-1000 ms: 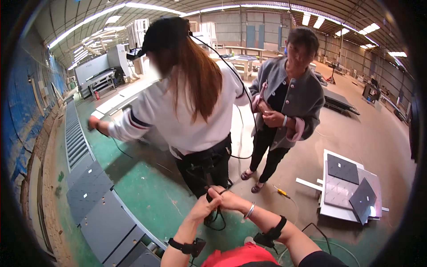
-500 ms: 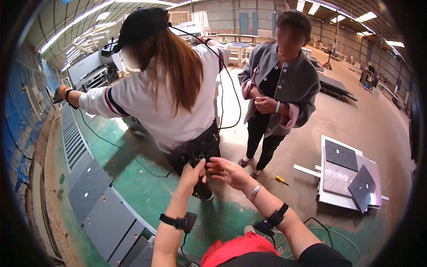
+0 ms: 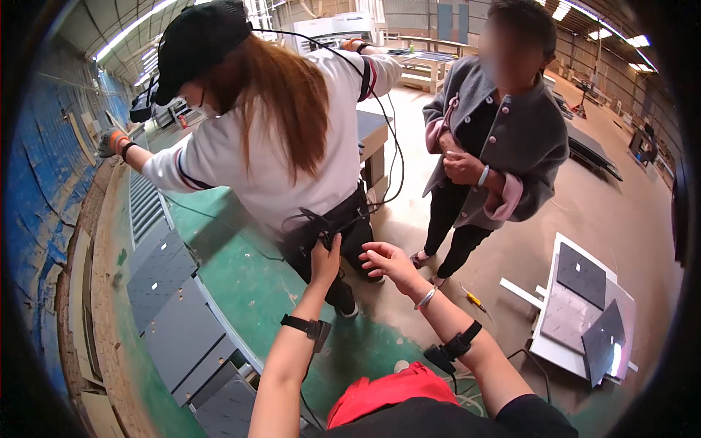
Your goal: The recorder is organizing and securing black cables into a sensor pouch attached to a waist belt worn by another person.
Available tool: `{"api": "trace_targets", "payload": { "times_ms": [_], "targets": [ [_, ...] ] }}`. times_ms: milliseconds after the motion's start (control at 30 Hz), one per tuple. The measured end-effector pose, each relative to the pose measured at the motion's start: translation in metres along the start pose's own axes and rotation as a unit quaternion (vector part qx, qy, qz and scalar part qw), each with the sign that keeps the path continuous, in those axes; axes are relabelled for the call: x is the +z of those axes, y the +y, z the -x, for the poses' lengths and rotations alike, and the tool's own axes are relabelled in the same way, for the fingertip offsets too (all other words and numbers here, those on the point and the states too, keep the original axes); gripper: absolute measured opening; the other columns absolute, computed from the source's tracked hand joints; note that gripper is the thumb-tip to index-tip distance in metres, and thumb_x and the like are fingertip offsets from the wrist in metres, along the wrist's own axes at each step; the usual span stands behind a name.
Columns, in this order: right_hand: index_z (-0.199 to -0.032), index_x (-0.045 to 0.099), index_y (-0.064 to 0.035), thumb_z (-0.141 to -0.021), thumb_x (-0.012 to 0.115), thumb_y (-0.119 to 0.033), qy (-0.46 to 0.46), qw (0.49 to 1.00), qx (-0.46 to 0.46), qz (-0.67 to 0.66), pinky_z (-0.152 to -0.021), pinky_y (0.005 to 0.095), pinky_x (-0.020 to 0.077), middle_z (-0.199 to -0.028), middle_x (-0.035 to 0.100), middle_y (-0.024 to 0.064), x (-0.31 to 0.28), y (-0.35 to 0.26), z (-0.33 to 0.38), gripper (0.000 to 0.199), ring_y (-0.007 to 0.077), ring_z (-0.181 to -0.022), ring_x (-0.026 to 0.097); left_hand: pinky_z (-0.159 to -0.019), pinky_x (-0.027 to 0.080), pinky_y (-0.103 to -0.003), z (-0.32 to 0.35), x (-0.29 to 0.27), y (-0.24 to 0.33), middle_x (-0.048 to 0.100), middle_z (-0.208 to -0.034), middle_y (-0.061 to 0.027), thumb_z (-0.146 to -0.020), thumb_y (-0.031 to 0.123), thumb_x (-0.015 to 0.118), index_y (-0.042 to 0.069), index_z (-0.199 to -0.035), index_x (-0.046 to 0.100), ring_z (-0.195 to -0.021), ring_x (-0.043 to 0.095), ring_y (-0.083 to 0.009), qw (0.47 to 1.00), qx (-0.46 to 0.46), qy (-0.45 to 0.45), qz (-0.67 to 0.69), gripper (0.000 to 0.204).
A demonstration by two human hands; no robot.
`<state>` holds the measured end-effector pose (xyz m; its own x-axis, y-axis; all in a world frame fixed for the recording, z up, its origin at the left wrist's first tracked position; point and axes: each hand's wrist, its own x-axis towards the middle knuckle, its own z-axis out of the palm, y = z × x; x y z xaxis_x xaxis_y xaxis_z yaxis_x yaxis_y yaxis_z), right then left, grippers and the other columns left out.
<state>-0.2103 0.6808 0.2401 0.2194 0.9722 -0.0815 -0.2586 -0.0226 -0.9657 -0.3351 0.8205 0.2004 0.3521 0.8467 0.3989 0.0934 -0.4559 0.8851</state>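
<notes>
My left hand (image 3: 326, 260) is closed on a bundle of black cable (image 3: 321, 228) at the back of a person's waist. That person, in a white sweatshirt (image 3: 281, 157) and a black cap (image 3: 207, 45), has their back to me and arms spread wide. My right hand (image 3: 392, 266), with a silver bangle (image 3: 426, 298) at its wrist, hovers beside the dark trousers. It is empty, its fingers loosely bent and apart. A black strap with a small device (image 3: 454, 347) sits on my right forearm, and a similar strap (image 3: 310, 328) on my left.
Another person in a grey jacket (image 3: 504, 139) stands at the right, hands together. Grey panels (image 3: 182, 328) lie along the roller conveyor (image 3: 146, 208) on the left. More panels (image 3: 573, 314) rest low at the right, near a yellow-handled tool (image 3: 475, 300) on the floor.
My left hand has risen onto the cable at the waist, and my right hand has moved a little right, away from it. The view has shifted closer to both people.
</notes>
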Motion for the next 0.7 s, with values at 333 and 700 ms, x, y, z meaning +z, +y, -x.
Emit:
{"api": "trace_targets", "payload": {
  "times_ms": [333, 700],
  "targets": [
    [-0.117, 0.05, -0.0016, -0.089, 0.053, -0.02, -0.044, 0.996, -0.007, 0.083, -0.07, 0.024, 0.0483, -0.102, 0.059, 0.0078, -0.073, -0.021, -0.054, 0.034, 0.0118, -0.085, 0.057, -0.044, 0.039, -0.03, -0.04, 0.058, -0.014, 0.048, -0.052, -0.0058, -0.088, 0.022, 0.052, 0.001, -0.079, 0.047, -0.045, 0.051, -0.0166, 0.997, 0.001, 0.081, 0.016, 0.023],
    [-0.107, 0.057, -0.0007, -0.087, 0.053, -0.013, -0.07, 0.991, -0.042, 0.104, -0.061, 0.0214, 0.0469, -0.086, 0.064, 0.0046, -0.056, -0.015, -0.071, 0.024, 0.0081, -0.073, 0.057, -0.044, 0.037, -0.025, -0.013, 0.034, 0.004, 0.045, -0.051, -0.0009, -0.09, 0.022, 0.05, 0.004, -0.079, 0.047, -0.043, 0.046, -0.011, 0.995, -0.034, -0.013, 0.089, 0.021]
  ]
}}
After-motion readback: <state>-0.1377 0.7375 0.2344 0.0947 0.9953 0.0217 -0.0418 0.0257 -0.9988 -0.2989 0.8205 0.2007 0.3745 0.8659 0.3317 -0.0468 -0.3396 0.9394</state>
